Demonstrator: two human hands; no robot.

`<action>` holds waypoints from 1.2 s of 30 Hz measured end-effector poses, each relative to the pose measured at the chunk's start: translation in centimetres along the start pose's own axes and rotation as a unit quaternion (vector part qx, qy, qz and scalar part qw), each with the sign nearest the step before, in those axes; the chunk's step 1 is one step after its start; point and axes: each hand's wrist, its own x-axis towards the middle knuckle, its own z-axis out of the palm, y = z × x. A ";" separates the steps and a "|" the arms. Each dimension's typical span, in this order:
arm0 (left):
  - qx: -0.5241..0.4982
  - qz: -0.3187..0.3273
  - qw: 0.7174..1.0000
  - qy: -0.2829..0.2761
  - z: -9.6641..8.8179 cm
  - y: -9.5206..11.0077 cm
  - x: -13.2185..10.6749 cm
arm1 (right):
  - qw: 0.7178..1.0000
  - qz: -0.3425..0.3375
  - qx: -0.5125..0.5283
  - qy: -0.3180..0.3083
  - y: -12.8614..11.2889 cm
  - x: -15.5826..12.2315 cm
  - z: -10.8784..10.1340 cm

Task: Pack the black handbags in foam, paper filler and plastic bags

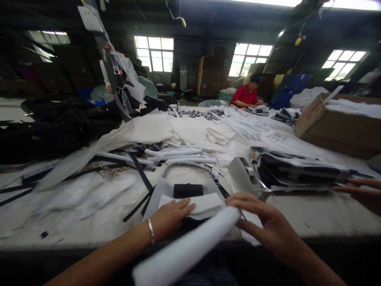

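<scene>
My left hand (170,216) lies flat, fingers stretched out, on a folded white sheet (205,203) that rests on a grey bag (187,186) with a black clasp (188,190). A white rolled tube (190,246) slants from the table edge up between my hands. My right hand (262,222) rests beside the tube's upper end, fingers spread and slightly curled, touching the roll and the white material there. Nothing is gripped in either hand.
Black straps (139,171) and white rolls (178,155) litter the white table (74,206). A stack of black bags (297,172) sits to the right, a cardboard box (336,127) behind it. Another person's fingers (363,192) enter at right. A person in red (245,95) sits far back.
</scene>
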 end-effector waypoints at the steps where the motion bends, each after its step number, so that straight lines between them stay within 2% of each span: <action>1: -0.004 0.011 0.999 -0.030 -0.8 -0.4 0.4 | 0.998 -0.034 -0.056 0.025 0.1 -1.8 1.1; 4: -0.018 0.036 0.993 -0.110 -2.9 -1.2 1.7 | 0.963 -0.118 -0.227 0.081 1.2 -6.1 5.1; 7: -0.025 0.037 0.989 -0.144 -4.0 -1.3 2.4 | 0.924 -0.158 -0.323 0.133 3.0 -7.9 9.3; 12: -0.031 0.026 0.988 -0.152 -4.0 -1.1 2.3 | 0.910 -0.146 -0.332 0.199 4.9 -5.9 14.0; 17: -0.034 0.017 0.990 -0.138 -3.8 -0.3 1.6 | 0.909 -0.099 -0.311 0.260 5.0 -3.8 16.2; 20: -0.019 -0.020 0.993 -0.115 -2.8 0.9 0.9 | 0.908 -0.084 -0.301 0.280 5.0 -3.6 17.2; 23: 0.028 -0.058 0.996 -0.063 -0.8 1.8 0.0 | 0.917 -0.076 -0.288 0.266 5.3 -4.1 17.7; 26: 0.085 -0.048 0.995 -0.020 1.2 2.1 -0.7 | 0.930 -0.115 -0.248 0.247 5.5 -5.2 17.1; 30: 0.153 -0.022 0.988 0.021 2.8 2.2 -1.4 | 0.924 -0.208 -0.247 0.204 5.0 -5.7 14.0; 33: 0.180 -0.011 0.983 0.045 3.4 2.1 -1.7 | 0.906 -0.208 -0.342 0.134 5.0 -4.2 11.0; 36: 0.199 -0.006 0.979 0.054 3.8 2.0 -1.7 | 0.889 -0.229 -0.392 0.059 6.6 -2.6 9.4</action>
